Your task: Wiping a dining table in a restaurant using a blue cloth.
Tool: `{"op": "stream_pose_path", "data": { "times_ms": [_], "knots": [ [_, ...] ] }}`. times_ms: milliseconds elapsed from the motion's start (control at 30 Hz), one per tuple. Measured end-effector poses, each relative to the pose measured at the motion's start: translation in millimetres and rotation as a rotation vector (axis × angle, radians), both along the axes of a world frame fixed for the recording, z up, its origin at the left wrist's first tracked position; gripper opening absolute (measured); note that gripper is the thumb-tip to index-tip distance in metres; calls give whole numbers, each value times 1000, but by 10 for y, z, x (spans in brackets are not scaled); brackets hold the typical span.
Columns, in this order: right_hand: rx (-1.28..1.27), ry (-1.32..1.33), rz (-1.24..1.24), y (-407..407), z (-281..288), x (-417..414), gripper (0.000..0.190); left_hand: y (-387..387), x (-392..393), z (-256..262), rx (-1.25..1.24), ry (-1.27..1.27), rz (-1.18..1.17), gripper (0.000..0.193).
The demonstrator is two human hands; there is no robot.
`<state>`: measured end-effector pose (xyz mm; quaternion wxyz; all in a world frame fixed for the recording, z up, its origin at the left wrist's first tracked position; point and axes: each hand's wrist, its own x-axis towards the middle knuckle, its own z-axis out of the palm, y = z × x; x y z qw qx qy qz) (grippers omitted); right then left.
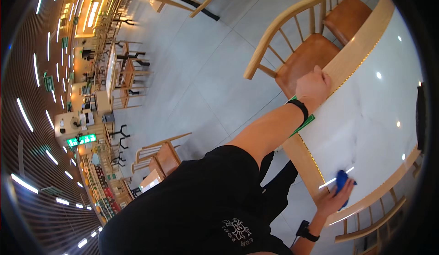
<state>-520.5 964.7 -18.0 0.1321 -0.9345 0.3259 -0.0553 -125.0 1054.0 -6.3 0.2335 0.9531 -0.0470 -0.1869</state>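
My left hand [313,85] is curled into a fist on the wooden rim of a table with a pale, glossy marble-look top [356,117]. A black band circles that wrist. Under the forearm lies a flat green-edged item [304,125], partly covered by the arm. At the table's lower corner, my right hand [335,200] holds a crumpled blue cloth [341,183] against the top, fingers spread over it. A dark strap with a small black device [303,228] is on the right wrist. The inside of the left fist is hidden.
Wooden chairs with brown seats [308,57] [349,18] stand along the table's upper side. Another chair [374,220] is at its lower side. A dark object [420,117] sits at the far right edge. More chairs [166,157] and tables stand on the grey tiled floor.
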Motion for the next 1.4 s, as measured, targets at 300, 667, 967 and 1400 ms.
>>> {"op": "stream_pose_path", "data": {
  "times_ms": [300, 667, 967, 1400],
  "knots": [
    [49, -71, 344, -263, 82, 1038, 51, 43, -22, 45, -48, -11, 17, 32],
    [-95, -250, 388, -2434, -313, 2537, 44, 10, -1, 42, -31, -34, 34, 26],
    [-206, -235, 336, -4088, -991, 3674, 44, -18, -9, -2, -3, -54, 51, 25],
    [-137, -213, 200, -2741, -695, 3740, 46, 27, -1, 33, -65, -31, 43, 27]
  ]
}}
